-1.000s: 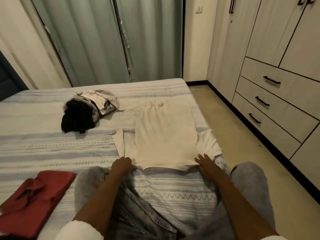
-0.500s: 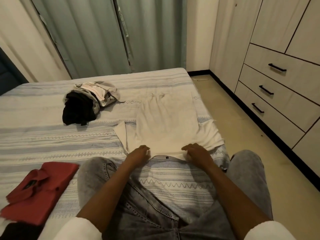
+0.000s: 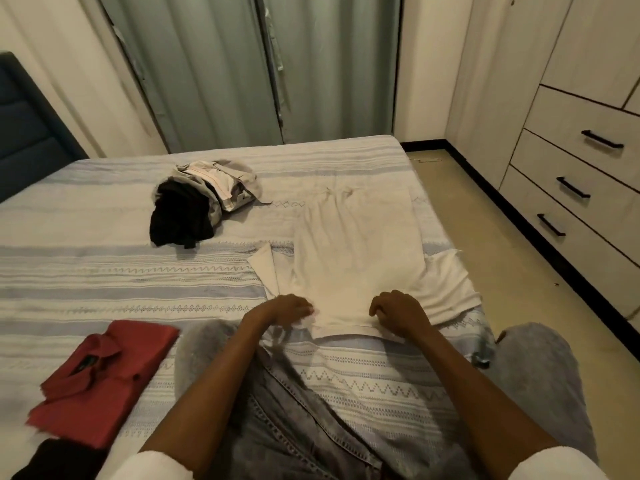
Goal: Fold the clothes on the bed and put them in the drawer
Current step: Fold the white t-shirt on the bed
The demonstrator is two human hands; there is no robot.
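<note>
- On the left of the striped bed we see a folded red shirt.
- Farther back lies a heap of black and grey clothes.
- Our left hand and right hand, apart, each grip the near edge of the white T-shirt spread flat.
- Closed drawers stand at right.

I see a matt cream cloth shirt on the woven striped bed; pale wood-grain drawers at three o'clock.
</note>
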